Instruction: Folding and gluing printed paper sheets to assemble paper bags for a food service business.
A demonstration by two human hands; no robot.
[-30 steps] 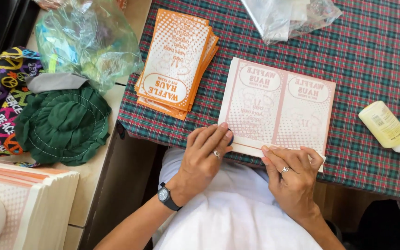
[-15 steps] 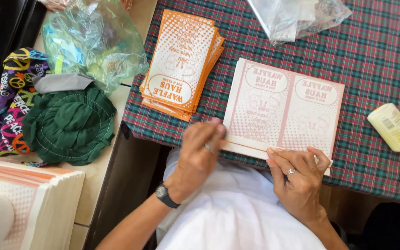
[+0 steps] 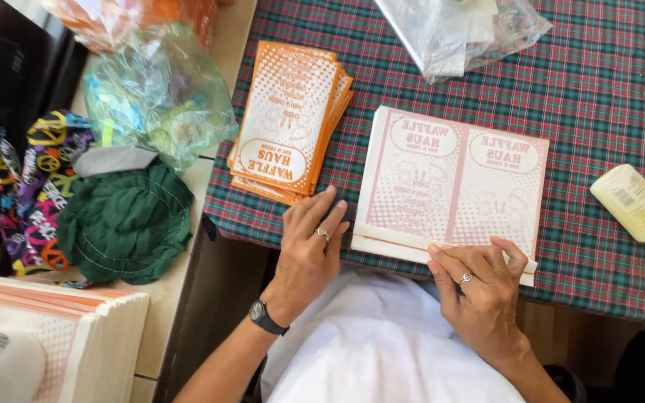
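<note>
Pale pink printed paper, a flat unfolded bag sheet [image 3: 453,186], lay on the plaid-covered table [image 3: 606,97], and my right hand [image 3: 479,291] pressed flat, fingers spread, on its folded near edge. My left hand [image 3: 311,246] rested open on the cloth just left of the sheet, below the orange bag stack [image 3: 289,119]. A glue bottle [image 3: 636,205] sat well right.

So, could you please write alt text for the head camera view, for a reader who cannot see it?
Seen from above, a person's right hand presses the near edge of a pale pink printed paper sheet on a plaid tablecloth, while the left hand rests flat beside a stack of orange printed bags. A glue bottle lies to the right.
</note>
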